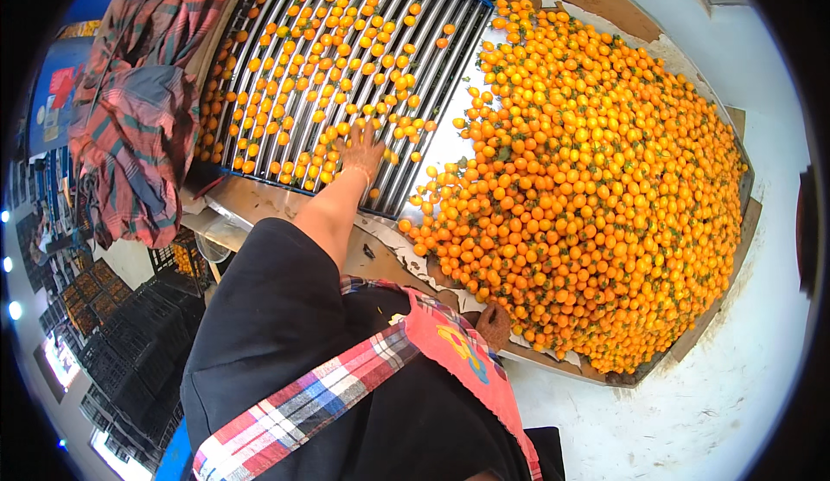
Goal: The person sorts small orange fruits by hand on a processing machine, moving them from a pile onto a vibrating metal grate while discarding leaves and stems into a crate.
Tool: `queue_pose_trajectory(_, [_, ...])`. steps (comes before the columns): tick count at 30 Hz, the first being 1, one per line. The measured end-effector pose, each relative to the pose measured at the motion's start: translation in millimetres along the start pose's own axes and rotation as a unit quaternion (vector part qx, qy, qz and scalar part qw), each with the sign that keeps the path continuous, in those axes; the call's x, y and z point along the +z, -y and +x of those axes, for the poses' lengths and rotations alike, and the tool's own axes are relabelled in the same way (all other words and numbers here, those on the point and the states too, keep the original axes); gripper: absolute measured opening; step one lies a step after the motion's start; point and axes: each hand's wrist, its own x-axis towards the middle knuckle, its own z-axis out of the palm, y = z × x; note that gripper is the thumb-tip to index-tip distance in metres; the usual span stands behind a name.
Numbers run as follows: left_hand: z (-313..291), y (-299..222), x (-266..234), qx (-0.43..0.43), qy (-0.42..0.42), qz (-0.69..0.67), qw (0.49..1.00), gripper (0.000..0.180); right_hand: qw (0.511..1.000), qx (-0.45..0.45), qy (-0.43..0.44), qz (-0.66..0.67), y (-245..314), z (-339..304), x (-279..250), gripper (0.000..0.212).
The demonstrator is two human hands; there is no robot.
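Observation:
My left hand (359,148) reaches forward, palm down, over a bed of metal rollers (424,157). Its fingers are spread among small round orange fruits (328,66), touching some of them; no grip on any fruit shows. A thin band circles the wrist. Loose fruits lie scattered across the rollers, thickest around the middle and left. To the right of the rollers rises a big heap of the same orange fruits (596,196), mixed with green bits. Whether they are cherry tomatoes or another small fruit, I cannot tell. My right hand does not show.
A blue-edged frame borders the rollers, with a pale metal strip (450,127) beside the heap. Red-and-grey plaid cloth (138,118) hangs at the left. Black crates (147,343) stand stacked lower left. A brown lump (494,326) sits by the table's near edge.

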Motion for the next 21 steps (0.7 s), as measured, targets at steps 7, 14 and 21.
queue_pose_trajectory(7, [-75.3, 28.7, 33.2, 0.012, 0.223, 0.013, 0.975, 0.053, 0.998, -0.048, -0.044, 0.012, -1.0, 0.2, 1.3, 0.027])
queue_pose_trajectory(14, [-121.5, 11.3, -1.4, 0.1, 0.116, -0.013, 0.988, 0.03, 0.986, -0.102, -0.129, 0.028, -13.8, 4.8, 11.7, 0.026])
queue_pose_trajectory(21, [-194.0, 11.4, 1.9, 0.161, -0.134, -0.212, 0.954, 0.025, 0.989, -0.068, -0.08, 0.107, 8.1, -5.8, -2.6, 0.023])
